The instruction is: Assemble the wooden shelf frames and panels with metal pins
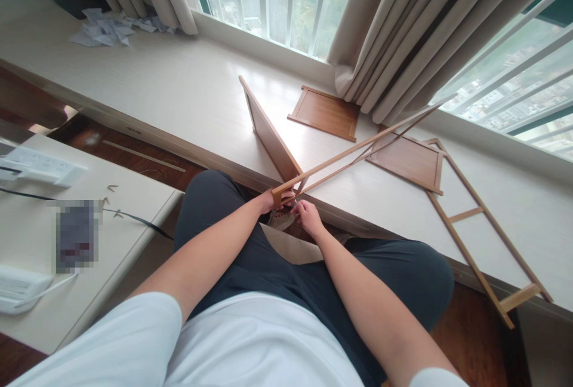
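My left hand (270, 200) is closed around the near end of a long wooden frame (333, 163), which slants up and away to the right above the ledge. A wooden panel (274, 141) stands tilted, almost edge-on, and meets the frame close to my fingers. My right hand (307, 216) is pinched just beside that corner. A small shiny bit shows at its fingertips, too small to name. My left fingers are partly hidden behind the frame.
On the white ledge (192, 76) lie a flat wooden panel (326, 113), another panel (407, 163) and a second frame with crossbars (466, 215), overhanging the front edge. Crumpled papers (104, 30) sit far left. A side table (147, 211) holds small fasteners and a power strip (45, 166).
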`<state>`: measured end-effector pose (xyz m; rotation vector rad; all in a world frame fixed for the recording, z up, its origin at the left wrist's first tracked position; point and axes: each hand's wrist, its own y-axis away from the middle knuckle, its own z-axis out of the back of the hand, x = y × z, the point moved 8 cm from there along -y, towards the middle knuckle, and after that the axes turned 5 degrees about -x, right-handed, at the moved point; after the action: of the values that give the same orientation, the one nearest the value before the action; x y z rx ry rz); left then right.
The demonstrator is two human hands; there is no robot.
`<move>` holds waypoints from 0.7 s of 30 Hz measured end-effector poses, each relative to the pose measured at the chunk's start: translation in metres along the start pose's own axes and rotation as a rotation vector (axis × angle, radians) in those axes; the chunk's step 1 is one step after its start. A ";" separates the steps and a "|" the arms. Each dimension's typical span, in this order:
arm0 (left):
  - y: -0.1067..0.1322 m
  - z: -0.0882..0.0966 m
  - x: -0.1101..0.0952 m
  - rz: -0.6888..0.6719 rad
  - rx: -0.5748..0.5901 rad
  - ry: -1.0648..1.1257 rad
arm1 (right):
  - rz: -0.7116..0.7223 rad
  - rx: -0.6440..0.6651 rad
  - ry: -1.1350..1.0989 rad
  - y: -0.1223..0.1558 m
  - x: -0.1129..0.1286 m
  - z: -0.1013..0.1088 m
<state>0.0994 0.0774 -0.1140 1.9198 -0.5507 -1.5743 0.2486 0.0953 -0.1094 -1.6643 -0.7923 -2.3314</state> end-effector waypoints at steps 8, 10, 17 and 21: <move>0.001 0.000 -0.001 0.010 -0.017 0.002 | -0.027 0.011 -0.064 -0.002 -0.002 -0.002; 0.002 0.000 -0.001 0.003 -0.015 -0.003 | -0.036 0.010 -0.082 -0.002 -0.003 -0.002; 0.002 -0.002 -0.002 -0.004 -0.008 -0.009 | -0.066 0.018 -0.127 -0.001 -0.003 -0.003; 0.000 -0.001 0.000 0.002 -0.018 -0.021 | -0.069 0.019 -0.127 -0.001 -0.002 -0.002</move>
<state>0.1002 0.0780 -0.1142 1.8908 -0.5452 -1.5948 0.2469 0.0944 -0.1119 -1.8201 -0.9063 -2.2724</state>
